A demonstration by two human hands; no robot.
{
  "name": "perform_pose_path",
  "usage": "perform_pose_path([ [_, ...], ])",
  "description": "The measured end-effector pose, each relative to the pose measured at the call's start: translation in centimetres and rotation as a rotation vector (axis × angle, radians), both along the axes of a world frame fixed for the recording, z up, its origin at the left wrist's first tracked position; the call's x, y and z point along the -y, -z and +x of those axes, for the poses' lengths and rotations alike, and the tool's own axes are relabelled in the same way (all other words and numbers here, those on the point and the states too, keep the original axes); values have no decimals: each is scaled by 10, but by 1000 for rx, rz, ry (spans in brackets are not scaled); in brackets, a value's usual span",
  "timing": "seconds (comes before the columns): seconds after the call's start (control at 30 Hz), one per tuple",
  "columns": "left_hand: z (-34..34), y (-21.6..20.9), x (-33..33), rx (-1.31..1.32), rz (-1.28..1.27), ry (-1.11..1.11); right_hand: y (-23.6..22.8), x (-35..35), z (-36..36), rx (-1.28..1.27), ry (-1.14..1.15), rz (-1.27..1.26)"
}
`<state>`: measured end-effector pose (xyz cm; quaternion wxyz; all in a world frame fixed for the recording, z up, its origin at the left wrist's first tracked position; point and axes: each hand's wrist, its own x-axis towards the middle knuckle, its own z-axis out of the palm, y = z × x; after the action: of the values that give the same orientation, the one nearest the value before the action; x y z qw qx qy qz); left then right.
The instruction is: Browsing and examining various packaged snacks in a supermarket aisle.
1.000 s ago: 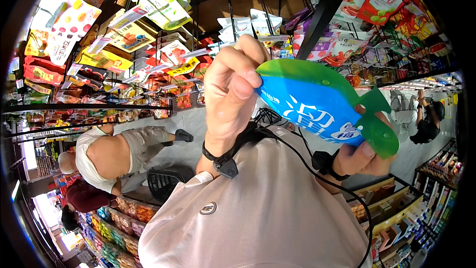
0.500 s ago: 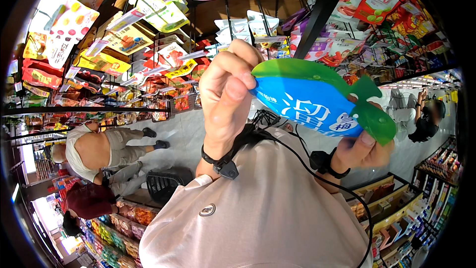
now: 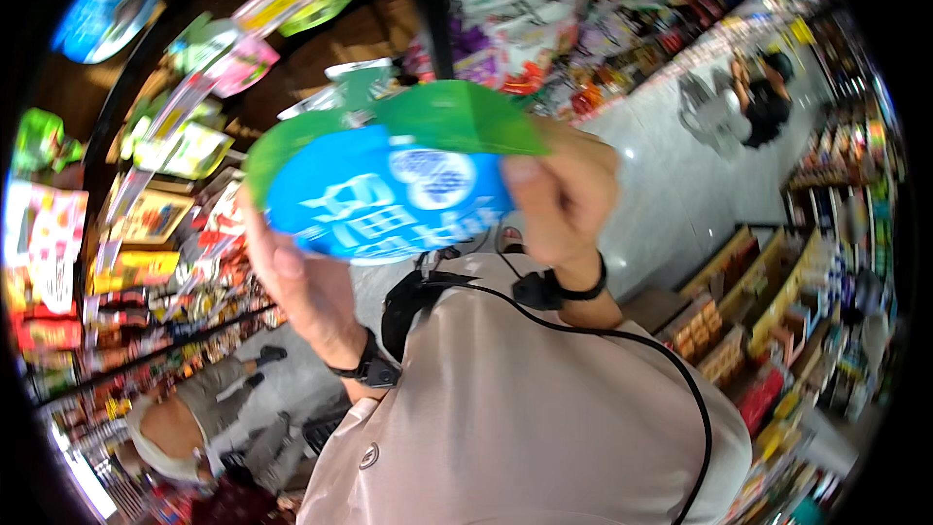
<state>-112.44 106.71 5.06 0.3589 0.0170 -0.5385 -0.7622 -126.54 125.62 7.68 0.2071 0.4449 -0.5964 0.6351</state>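
A blue and green snack pouch (image 3: pixel 384 185) is held up in front of my chest, its printed front facing up and slightly blurred. My right hand (image 3: pixel 571 192) is closed on the pouch's right end, the thumb lying on the front near the edge. At the other end, my left hand (image 3: pixel 313 287) supports the lower left side. Its thumb shows beside the edge, while the other fingers are mostly hidden behind the pouch. Black bands (image 3: pixel 374 365) are strapped round both wrists.
Racks of hanging snack packets (image 3: pixel 185 151) stand at the left and far side, with a dark post (image 3: pixel 428 10) between them. Shelves with boxes (image 3: pixel 748 282) line the right. People (image 3: pixel 180 428) are at lower left, another person (image 3: pixel 763 97) at far right. A black cable (image 3: pixel 622 331) crosses my shirt.
The view has turned and the racks have shifted. Both hands and the pouch have moved left in view. My left hand has gone from pinching the pouch's upper left corner to its lower left side.
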Motion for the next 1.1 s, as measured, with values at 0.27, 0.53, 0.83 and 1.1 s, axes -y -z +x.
perform_pose_path([
  [0.27,8,8,-11,417,-64,74,-6,-17,7,208,112,139],
  [0.53,19,-20,-11,256,-138,317,8,-28,37,468,230,-127],
  [0.83,27,-8,-29,303,-31,135,4,-23,24,547,28,58],
  [1.1,17,6,-47,326,-12,82,6,-52,1,482,-24,311],
])
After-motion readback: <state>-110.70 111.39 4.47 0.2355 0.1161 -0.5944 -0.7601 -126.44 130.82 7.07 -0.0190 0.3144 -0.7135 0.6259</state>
